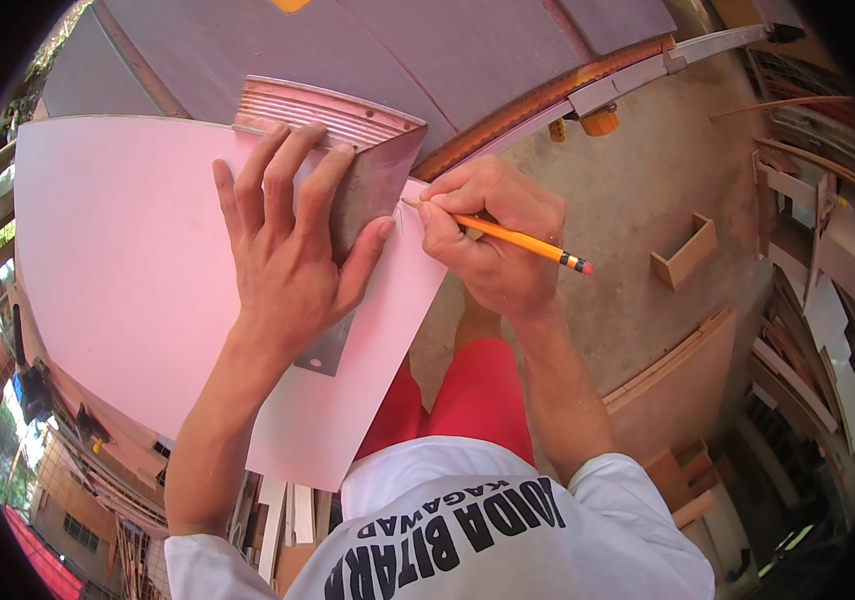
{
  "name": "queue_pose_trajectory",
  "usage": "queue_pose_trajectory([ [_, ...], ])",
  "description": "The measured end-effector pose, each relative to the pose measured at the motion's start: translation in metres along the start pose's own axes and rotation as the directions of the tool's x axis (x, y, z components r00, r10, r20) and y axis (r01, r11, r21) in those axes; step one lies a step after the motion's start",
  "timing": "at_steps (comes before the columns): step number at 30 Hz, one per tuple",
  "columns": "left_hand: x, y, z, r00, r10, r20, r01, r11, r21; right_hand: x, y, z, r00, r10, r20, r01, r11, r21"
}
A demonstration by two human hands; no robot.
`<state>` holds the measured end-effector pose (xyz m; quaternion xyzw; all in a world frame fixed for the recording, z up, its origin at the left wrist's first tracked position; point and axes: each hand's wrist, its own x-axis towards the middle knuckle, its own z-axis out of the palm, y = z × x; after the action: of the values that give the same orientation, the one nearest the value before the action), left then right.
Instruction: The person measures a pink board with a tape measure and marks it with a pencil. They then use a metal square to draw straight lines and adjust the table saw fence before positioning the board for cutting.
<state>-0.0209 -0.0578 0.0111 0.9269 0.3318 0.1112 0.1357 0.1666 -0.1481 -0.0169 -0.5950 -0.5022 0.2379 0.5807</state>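
Observation:
A pale, pinkish-white board (pixel 127 220) lies in front of me. Across its right part rests a metal try square with a ribbed stock (pixel 332 108) at the board's far edge and a flat blade (pixel 372 190) running toward me. My left hand (pixel 292 225) presses down on the square, fingers spread over the stock and thumb on the blade. To the right of the blade, my right hand (pixel 507 240) pinches a yellow pencil (pixel 522 239) with a pink eraser. Its point meets the board near the far right corner, by a faint thin mark.
Beyond the board stretches a grey worktop (pixel 347 50) with a rusty metal edge (pixel 547 102). On the concrete floor at right sits a small open wooden box (pixel 684 250). A wooden panel (pixel 672 375) and stacked board offcuts (pixel 827 330) stand farther right.

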Motion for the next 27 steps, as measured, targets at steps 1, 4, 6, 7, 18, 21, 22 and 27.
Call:
queue_pose_trajectory([
  [1,-0.0006,0.0002,-0.0003,1.0,-0.002,0.005,0.002,1.0,0.005,0.0,0.0,0.0004,1.0,-0.001,-0.001,0.001,1.0,0.007],
  [4,-0.0007,0.0007,0.0001,1.0,-0.006,0.016,0.006,1.0,0.011,0.0006,0.0006,0.0002,1.0,-0.004,0.003,0.003,1.0,0.013],
  [6,-0.0009,0.0004,-0.0003,1.0,-0.004,0.02,0.004,1.0,0.011,0.0003,0.0004,0.0003,1.0,-0.005,0.009,0.005,1.0,0.006],
  [7,-0.0007,0.0005,-0.0005,1.0,-0.006,0.019,0.006,1.0,0.011,0.0008,0.0006,0.0005,1.0,-0.011,0.011,0.011,1.0,0.003],
  [18,-0.0003,0.0006,0.0003,1.0,-0.01,0.012,0.01,1.0,-0.002,0.003,-0.0015,-0.0018,0.998,-0.047,0.033,0.048,0.998,-0.032],
  [21,-0.0004,0.0008,0.0001,1.0,-0.013,0.01,0.013,1.0,-0.002,0.0024,-0.0025,-0.002,0.999,-0.006,0.041,0.006,1.0,-0.003],
  [22,-0.0005,0.0006,0.0002,1.0,-0.01,0.008,0.01,1.0,-0.004,0.0013,-0.0021,-0.0024,0.999,0.023,0.037,-0.024,0.999,0.025],
  [27,-0.0006,0.0006,-0.0002,1.0,-0.014,0.004,0.015,1.0,-0.013,0.0012,-0.002,-0.002,0.998,0.056,0.021,-0.057,0.997,0.055],
])
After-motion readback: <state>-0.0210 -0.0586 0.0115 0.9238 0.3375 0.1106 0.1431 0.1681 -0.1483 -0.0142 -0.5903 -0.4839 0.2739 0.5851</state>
